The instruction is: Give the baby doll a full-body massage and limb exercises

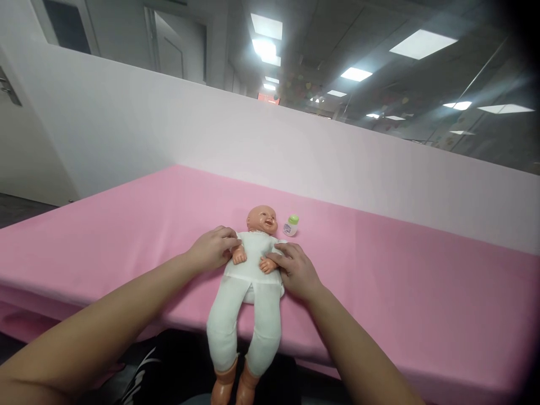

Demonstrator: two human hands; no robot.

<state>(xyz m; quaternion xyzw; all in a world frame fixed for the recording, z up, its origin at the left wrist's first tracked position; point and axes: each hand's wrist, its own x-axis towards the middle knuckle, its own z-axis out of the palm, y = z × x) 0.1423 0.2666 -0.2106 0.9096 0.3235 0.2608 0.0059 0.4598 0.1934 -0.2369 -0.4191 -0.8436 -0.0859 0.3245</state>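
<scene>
A baby doll (253, 259) in a white top and white trousers lies on its back, its head away from me. Its lower legs reach past the near edge of the pink-covered surface (379, 315). My left hand (214, 248) is closed lightly with bent fingers on the doll's arm at the left. On the other side, my right hand (298, 270) has its fingers curved over the doll's other arm, near the wrist. Both doll hands rest over its belly. Beside the doll's head stands a small clear bottle (291, 225) with a green cap.
A white partition (337, 163) runs along the far side of the pink surface, with glass above it reflecting ceiling lights. At the far left is a white door (25, 140) with a handle. My dark-clothed lap is below the near edge.
</scene>
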